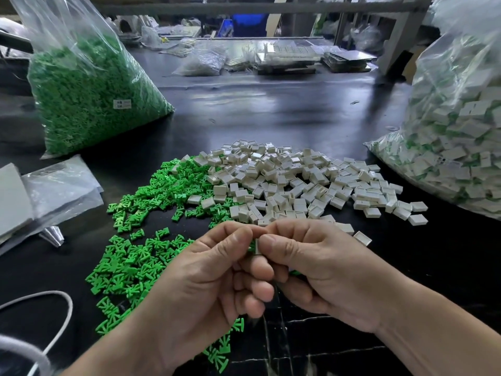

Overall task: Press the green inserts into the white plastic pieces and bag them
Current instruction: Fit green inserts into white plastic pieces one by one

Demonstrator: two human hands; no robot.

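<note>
A black table [298, 109] fills the view. On its right edge slumps a large clear bag of finished pieces [455, 147], white blocks showing green through the plastic. At far left stands another clear bag of green inserts [89, 85], packed full. Between them, toward the middle, lies the loose pile of white plastic pieces [298, 183], and touching its left side a scatter of loose green inserts [141, 256] runs down toward the near edge, partly under the left forearm.

In front of both piles, raised off the table, the left hand [206, 280] and right hand [320, 272] meet fingertip to fingertip. The right hand's thumb and forefinger pinch a single white piece [259, 246], its other fingers curled beneath. The left hand's thumb and forefinger close on a green insert [252, 244] at that piece's left face; only a sliver shows, so how far it is seated is unclear.
</note>
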